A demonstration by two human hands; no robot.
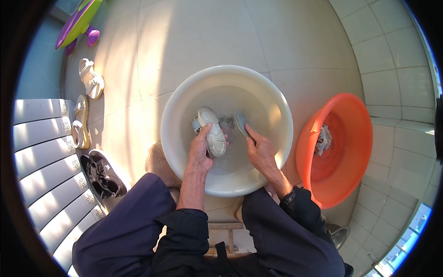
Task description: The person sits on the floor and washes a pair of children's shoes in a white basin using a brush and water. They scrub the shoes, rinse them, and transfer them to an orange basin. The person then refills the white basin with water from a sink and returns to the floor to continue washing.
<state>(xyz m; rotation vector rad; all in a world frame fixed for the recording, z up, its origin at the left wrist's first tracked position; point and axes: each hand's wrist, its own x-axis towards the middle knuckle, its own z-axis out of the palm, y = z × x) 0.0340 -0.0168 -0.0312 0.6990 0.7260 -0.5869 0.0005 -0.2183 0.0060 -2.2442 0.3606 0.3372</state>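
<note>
A white plastic basin of cloudy water stands on the floor before me. My left hand grips a small light-colored shoe over the water, its sole turned up and my thumb across the sole. In my right hand is a gray-blue scrubbing brush, held by its handle to the right of the shoe, apart from it. The brush's bristles cannot be made out. A pale blue and white piece shows at the shoe's left side; whether it belongs to the same shoe is unclear.
An orange basin with a bunched whitish item inside stands tilted at the right, near a tiled wall. White sandals and black shoes lie at the left beside a white drawer unit. A purple and green object stands beyond.
</note>
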